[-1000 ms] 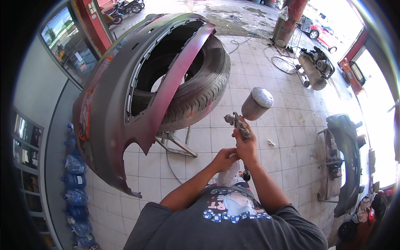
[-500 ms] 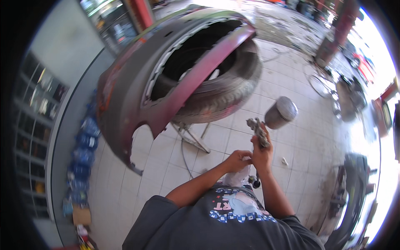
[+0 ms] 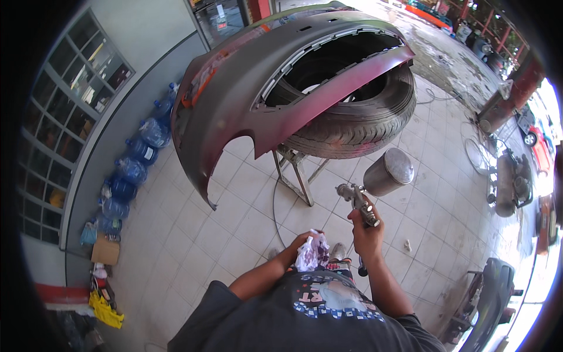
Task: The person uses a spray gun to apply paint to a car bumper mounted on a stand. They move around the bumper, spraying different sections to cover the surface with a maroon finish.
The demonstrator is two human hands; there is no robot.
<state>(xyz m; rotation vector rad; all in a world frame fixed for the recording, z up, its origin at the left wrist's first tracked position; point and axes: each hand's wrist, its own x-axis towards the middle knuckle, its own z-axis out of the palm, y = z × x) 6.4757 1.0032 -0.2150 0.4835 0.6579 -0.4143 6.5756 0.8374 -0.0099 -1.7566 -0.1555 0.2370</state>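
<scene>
Worn on the head, the left of two side-by-side fisheye cameras looks steeply down and forward. The dark shirt (image 3: 264, 320) fills the bottom edge at close range; the left hand (image 3: 299, 242) and right hand (image 3: 368, 232) lie somewhat farther off, below the middle. The car bumper (image 3: 234, 100) stands beyond them, toward the top, and the window (image 3: 76, 124) at the far left curves along the rim.

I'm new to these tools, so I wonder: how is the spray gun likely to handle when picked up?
The spray gun in the right hand looks metallic, so it's probably stiff and fairly heavy for its size. Its bulky cup sticks out from the body, so it may tend to tip or twist. The cup's rounded wall could be slippery.
</scene>
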